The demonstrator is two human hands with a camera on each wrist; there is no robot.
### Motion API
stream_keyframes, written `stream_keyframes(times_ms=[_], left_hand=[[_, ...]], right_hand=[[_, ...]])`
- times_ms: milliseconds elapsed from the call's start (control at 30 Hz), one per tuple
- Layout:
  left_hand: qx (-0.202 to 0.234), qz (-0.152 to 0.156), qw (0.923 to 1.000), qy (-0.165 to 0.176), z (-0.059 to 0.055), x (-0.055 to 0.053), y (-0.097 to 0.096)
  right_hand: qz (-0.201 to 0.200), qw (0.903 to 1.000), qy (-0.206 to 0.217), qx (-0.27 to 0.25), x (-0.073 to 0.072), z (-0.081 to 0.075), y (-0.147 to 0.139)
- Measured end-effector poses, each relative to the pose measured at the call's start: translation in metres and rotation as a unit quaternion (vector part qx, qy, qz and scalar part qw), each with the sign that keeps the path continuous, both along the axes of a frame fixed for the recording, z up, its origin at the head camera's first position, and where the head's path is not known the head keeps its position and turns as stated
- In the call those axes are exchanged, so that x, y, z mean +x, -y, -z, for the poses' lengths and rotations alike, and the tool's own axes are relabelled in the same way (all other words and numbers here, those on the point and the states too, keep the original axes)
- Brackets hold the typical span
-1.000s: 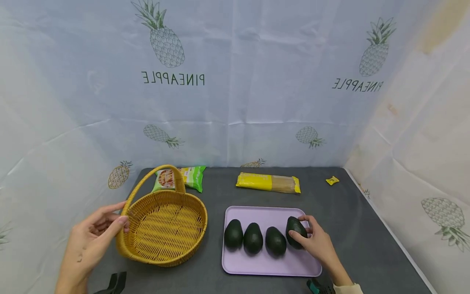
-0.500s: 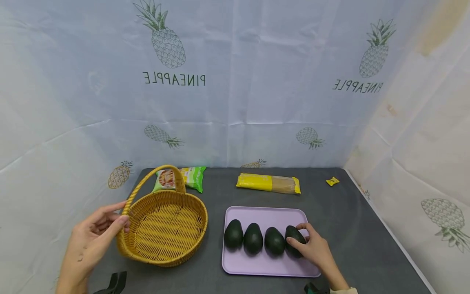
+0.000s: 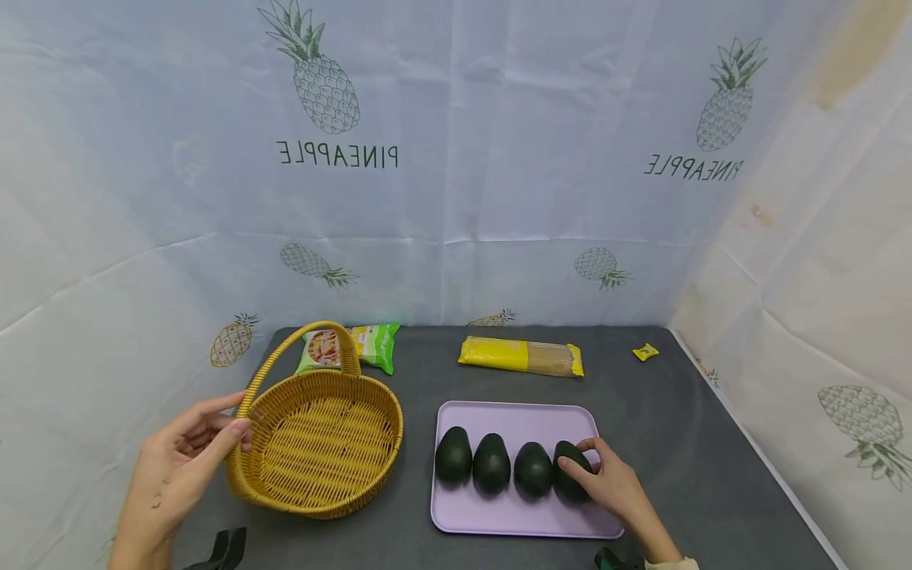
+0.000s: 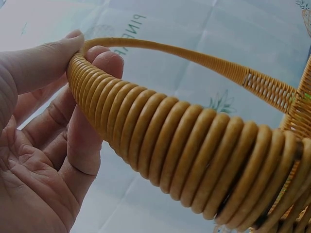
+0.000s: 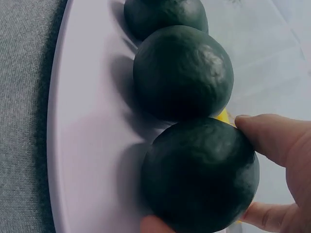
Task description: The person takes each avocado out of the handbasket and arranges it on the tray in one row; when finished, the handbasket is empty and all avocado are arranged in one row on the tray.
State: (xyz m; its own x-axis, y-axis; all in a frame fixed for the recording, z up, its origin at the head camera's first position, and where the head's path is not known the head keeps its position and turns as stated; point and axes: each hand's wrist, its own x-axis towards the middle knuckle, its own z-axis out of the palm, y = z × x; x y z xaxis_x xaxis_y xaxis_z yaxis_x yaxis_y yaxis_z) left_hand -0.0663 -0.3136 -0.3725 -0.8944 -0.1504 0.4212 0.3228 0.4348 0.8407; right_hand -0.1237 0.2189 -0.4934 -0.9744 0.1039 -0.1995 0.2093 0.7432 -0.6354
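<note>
My left hand [image 3: 171, 467] pinches the handle [image 4: 170, 150] of a round yellow wicker basket [image 3: 385, 419] between thumb and fingers. The basket's woven floor shows bare in the head view. To its right lies a pale purple tray [image 3: 513, 518] bearing several dark green avocados in a row. My right hand [image 3: 616, 484] holds the rightmost avocado [image 3: 570, 473] by its sides, thumb on the left. In the right wrist view, that avocado [image 5: 199, 174] touches the neighbouring avocado [image 5: 183, 73]. Its underside is hidden, so whether it bears fully on the tray I cannot tell.
Behind the basket handle lies a green food packet [image 3: 378, 344]. A yellow pack of noodles [image 3: 520, 356] is at the back, beyond the tray. Far right sits a small yellow wrapped piece [image 3: 645, 351]. Printed pineapple cloth [image 3: 499, 198] walls the dark table.
My right hand has brought the rightmost avocado down and toward me, close against its neighbour, which has shifted slightly left. The left hand and the basket have stayed put.
</note>
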Motion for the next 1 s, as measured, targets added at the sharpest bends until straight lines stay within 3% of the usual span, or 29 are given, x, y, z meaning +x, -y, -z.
stream_keyframes(times_ms=[400,733,1000], left_hand=[[0.001,-0.008,0.9999,0.012,-0.0004,0.0020,-0.0001],[0.011,0.003,0.9999,-0.001,-0.0013,0.0015,0.0001],[-0.033,-0.021,0.9991,0.016,-0.0050,0.0020,-0.0032]], right_hand=[[-0.003,1.0000,-0.002,-0.002,0.0036,0.0008,-0.0023],[-0.008,0.9999,0.001,-0.012,0.0060,-0.0033,-0.0009],[0.008,0.9983,0.010,-0.058,0.0099,-0.0025,-0.0034]])
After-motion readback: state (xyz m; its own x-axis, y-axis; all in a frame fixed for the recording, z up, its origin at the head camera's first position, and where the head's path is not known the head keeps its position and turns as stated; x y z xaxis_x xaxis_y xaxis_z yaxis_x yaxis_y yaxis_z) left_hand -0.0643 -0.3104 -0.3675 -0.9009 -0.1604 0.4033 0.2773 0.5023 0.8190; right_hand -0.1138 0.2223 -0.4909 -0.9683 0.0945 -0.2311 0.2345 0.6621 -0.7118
